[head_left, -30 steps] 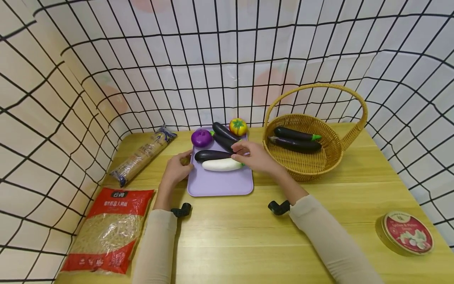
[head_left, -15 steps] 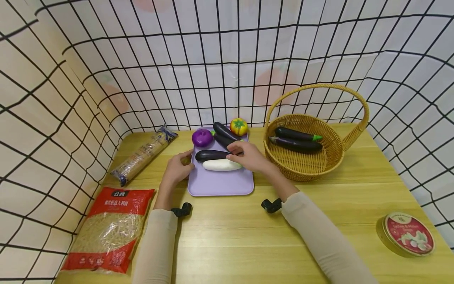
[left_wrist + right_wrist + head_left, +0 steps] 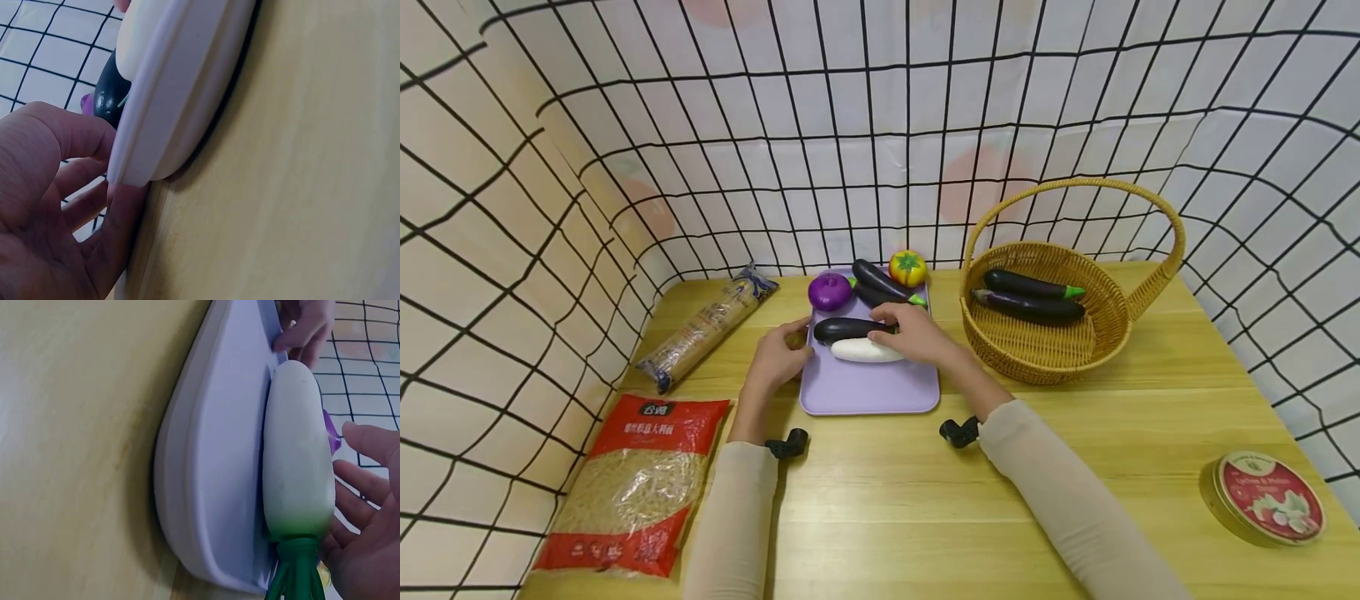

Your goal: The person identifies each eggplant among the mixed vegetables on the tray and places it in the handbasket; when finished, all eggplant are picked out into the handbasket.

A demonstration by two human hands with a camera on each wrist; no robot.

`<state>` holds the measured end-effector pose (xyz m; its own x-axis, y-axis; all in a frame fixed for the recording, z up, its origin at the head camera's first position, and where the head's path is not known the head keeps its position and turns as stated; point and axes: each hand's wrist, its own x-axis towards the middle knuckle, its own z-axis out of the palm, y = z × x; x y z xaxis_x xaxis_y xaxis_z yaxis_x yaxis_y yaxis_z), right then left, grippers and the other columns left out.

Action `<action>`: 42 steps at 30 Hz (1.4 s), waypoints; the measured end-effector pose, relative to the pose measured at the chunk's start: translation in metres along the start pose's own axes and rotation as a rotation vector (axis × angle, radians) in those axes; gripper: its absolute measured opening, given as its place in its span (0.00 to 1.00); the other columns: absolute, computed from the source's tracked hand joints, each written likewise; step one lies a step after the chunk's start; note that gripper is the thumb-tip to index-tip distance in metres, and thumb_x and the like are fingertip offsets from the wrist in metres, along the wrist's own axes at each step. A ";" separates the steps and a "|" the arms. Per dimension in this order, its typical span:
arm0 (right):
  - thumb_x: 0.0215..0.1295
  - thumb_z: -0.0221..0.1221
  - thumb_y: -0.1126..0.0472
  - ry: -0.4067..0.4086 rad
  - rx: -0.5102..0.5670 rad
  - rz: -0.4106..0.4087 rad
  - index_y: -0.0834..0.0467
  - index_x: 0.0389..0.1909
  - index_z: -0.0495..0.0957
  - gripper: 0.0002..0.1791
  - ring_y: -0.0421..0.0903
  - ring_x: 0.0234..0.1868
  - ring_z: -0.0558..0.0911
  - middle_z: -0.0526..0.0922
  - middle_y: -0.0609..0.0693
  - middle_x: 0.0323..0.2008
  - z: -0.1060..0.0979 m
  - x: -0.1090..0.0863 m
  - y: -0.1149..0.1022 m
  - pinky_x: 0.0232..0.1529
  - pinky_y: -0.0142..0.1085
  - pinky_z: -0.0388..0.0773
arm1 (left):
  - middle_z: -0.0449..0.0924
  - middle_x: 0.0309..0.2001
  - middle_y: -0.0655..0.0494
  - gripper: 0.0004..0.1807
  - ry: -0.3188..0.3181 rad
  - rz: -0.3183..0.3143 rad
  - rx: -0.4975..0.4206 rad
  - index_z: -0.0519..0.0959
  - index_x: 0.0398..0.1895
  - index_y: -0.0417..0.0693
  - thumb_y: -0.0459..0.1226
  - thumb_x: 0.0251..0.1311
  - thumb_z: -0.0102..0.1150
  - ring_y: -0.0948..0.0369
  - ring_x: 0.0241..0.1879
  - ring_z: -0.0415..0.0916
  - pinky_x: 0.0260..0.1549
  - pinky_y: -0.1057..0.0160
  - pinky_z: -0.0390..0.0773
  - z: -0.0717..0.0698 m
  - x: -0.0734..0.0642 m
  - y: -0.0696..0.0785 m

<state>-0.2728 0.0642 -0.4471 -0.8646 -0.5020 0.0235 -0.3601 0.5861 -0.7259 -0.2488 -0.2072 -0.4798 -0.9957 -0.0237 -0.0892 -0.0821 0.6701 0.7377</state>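
Note:
My left hand grips the left edge of a lilac tray. The left wrist view shows its thumb at the rim and its fingers against the side. My right hand hovers over the right end of a dark eggplant, its fingers loosely bent. A white radish with a green top lies in front of that eggplant; the right wrist view shows the thumb apart from it. Whether the fingertips touch the eggplant is hidden. Behind lie two more dark eggplants, a purple onion and a yellow-red vegetable.
Right of the tray stands a wicker basket with a tall handle, holding two eggplants. To the left lie a pack of spaghetti and a red bag of pasta. A round red tin sits at the front right.
My right hand has slid left along the front eggplant and radish, covering the radish's green end. The left hand stays at the tray's edge.

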 end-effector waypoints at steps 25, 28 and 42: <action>0.71 0.60 0.60 -0.038 -0.124 0.003 0.64 0.63 0.79 0.22 0.54 0.60 0.81 0.84 0.59 0.57 0.012 0.011 -0.009 0.66 0.47 0.75 | 0.76 0.69 0.45 0.36 0.004 0.006 -0.006 0.72 0.74 0.57 0.38 0.58 0.60 0.46 0.74 0.64 0.73 0.46 0.65 0.000 0.000 0.001; 0.72 0.60 0.60 -0.033 -0.147 -0.019 0.63 0.63 0.80 0.21 0.55 0.60 0.80 0.83 0.59 0.57 0.011 0.011 -0.008 0.66 0.47 0.74 | 0.76 0.69 0.46 0.36 0.008 -0.003 -0.014 0.73 0.74 0.58 0.37 0.57 0.60 0.47 0.74 0.64 0.73 0.46 0.65 0.001 0.000 0.001; 0.71 0.63 0.58 0.007 0.017 -0.037 0.55 0.63 0.78 0.21 0.51 0.64 0.78 0.82 0.53 0.61 -0.022 -0.018 -0.008 0.70 0.47 0.71 | 0.72 0.72 0.44 0.37 -0.006 -0.002 0.003 0.71 0.75 0.57 0.38 0.58 0.59 0.45 0.76 0.62 0.74 0.44 0.63 0.000 0.000 0.000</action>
<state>-0.2621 0.0824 -0.4268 -0.8531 -0.5188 0.0555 -0.3862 0.5563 -0.7358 -0.2491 -0.2071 -0.4799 -0.9953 -0.0205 -0.0945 -0.0837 0.6722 0.7356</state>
